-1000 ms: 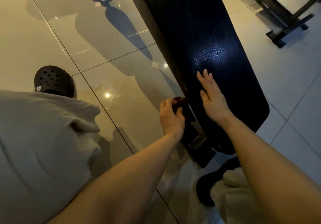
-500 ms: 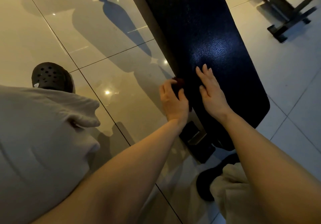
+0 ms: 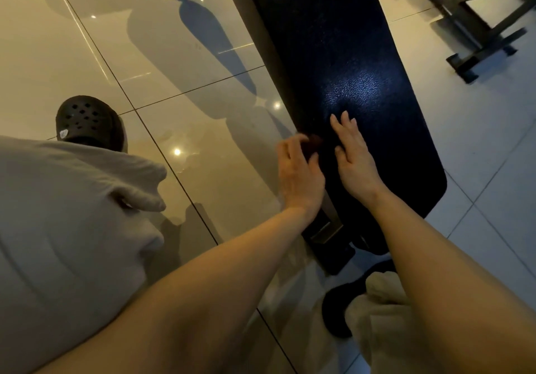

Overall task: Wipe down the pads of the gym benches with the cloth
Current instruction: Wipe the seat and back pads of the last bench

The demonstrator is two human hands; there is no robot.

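Your bench pad is dark grained leatherette with a pebbled texture, throwing a soft sheen where light strikes; the floor is glossy polished tile, mirror-smooth; the clog looks like matt perforated rubbery plastic; your trousers are soft matt cloth; the frame is dull painted metal.

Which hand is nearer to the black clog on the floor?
Left. The left hand holds a cloth at the pad's edge, on the clog's side; the right hand lies farther away on the pad.
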